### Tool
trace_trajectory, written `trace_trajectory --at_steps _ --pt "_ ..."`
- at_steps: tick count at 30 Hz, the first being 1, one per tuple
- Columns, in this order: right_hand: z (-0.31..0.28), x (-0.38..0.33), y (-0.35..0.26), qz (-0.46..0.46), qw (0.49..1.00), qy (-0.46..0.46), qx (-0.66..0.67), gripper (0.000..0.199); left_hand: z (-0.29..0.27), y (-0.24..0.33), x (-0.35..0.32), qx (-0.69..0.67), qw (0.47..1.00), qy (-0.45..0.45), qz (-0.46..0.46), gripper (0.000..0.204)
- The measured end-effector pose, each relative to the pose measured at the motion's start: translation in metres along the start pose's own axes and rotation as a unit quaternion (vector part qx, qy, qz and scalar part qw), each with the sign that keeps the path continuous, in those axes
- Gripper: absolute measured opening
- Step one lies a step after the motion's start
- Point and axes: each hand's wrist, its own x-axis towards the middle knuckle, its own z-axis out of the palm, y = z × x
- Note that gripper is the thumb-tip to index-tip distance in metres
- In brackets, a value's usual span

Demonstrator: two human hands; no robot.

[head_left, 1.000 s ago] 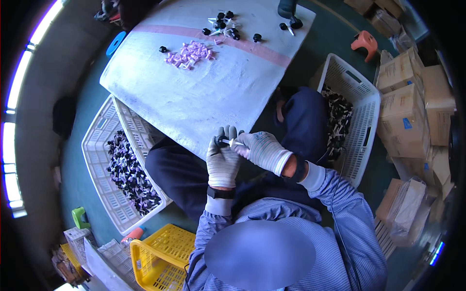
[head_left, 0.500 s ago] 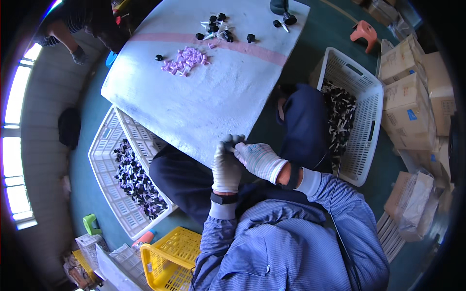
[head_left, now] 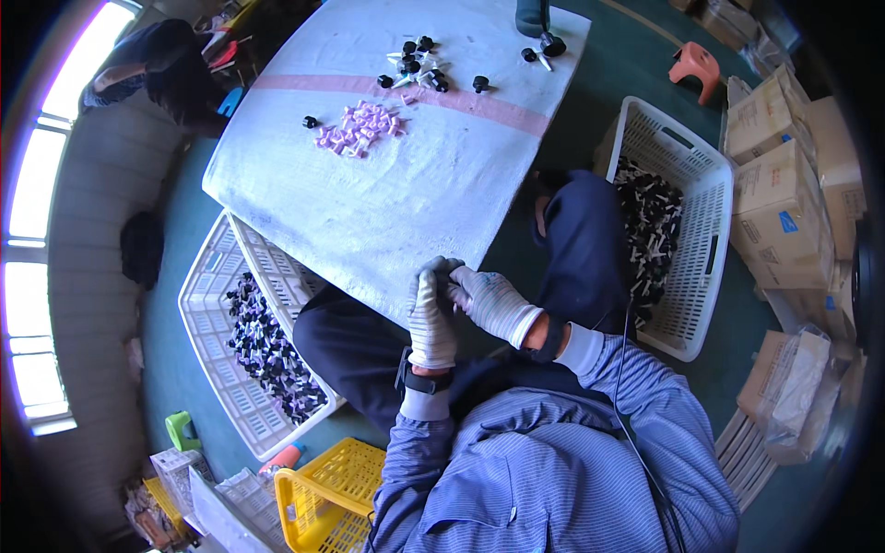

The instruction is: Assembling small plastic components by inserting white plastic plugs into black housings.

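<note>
Since the gloves cover nearly everything that matters, the head camera only gets me so far. Left hand [head_left: 430,318] and right hand [head_left: 498,304] meet at the near corner of the white table [head_left: 369,221], fingers curled together. Can't tell if either grip is closed on something: whatever they're handling would be right where the fingertips meet, and it's hidden, so its long axis and direction are anyone's guess.

Loose stuff on the far half is easier. The purple pieces [head_left: 358,129] lie heaped with long axes every which way, the black-capped pieces [head_left: 411,63] are jumbled just beyond them, and a separate white stem [head_left: 546,63] at far right points toward the near right. Some dark green thing [head_left: 532,18] beside it gets cut off by the frame, so no idea what it is.

Left crate [head_left: 205,293] and right crate [head_left: 702,217] hold more small parts, too packed to pick out individually. Far left, another person [head_left: 171,69] fades into the dark rim.
</note>
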Motion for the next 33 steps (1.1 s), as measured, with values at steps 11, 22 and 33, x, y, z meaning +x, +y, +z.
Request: trace_trajectory --at_steps 11,22,33 --pt "-0.015 0.051 -0.001 -0.013 0.993 -0.014 0.121 0.021 0.009 0.014 0.047 0.258 0.952 -0.034 0.160 0.029" --pt "-0.019 0.095 0.062 -0.041 0.995 0.063 -0.062 0.019 0.003 -0.028 0.104 0.352 0.914 -0.081 0.187 0.020" --pt "-0.010 0.094 0.074 -0.052 0.980 0.105 -0.161 0.012 -0.005 -0.040 0.122 0.429 0.850 -0.110 0.286 0.016"
